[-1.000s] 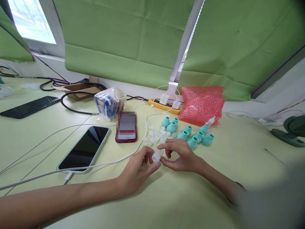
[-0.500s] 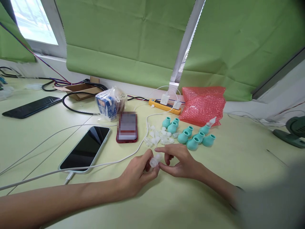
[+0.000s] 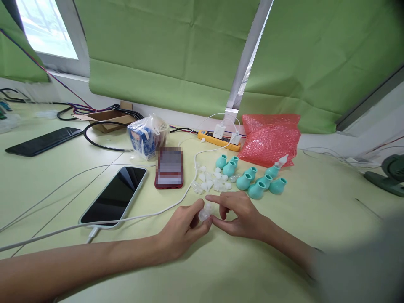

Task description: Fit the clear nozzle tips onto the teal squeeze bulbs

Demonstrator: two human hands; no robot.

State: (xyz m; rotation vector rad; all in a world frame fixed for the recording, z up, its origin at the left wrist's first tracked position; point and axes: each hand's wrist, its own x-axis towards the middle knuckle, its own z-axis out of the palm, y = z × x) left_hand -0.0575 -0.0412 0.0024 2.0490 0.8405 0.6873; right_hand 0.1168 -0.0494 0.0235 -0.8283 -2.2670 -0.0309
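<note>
Well in from the far edge of the table [image 3: 322, 202], the left hand [image 3: 181, 229] fingertips pinch the piece [image 3: 204, 214], right hand [image 3: 242, 210] fingertips just beside it, grip unclear

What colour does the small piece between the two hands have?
The small piece is whitish and translucent; the head view shows it best.

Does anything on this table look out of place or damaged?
Nothing looks clearly spilled or damaged. One oddity: a teal bulb in front of the red bubble-wrap bag has a pale nozzle at its neck; the other teal bulbs have open necks.
</note>
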